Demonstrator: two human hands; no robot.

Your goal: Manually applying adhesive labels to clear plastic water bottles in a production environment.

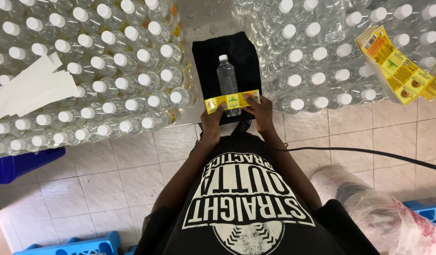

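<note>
A clear plastic bottle with a white cap lies on a black cloth on the table. Across its lower part stretches a yellow label strip. My left hand pinches the strip's left end and my right hand pinches its right end, pressing it over the bottle.
Many upright capped bottles stand to the left and right of the cloth. White backing paper lies on the left bottles. A stack of yellow labels rests on the right ones. Blue crates, a black cable and a plastic bag are on the tiled floor.
</note>
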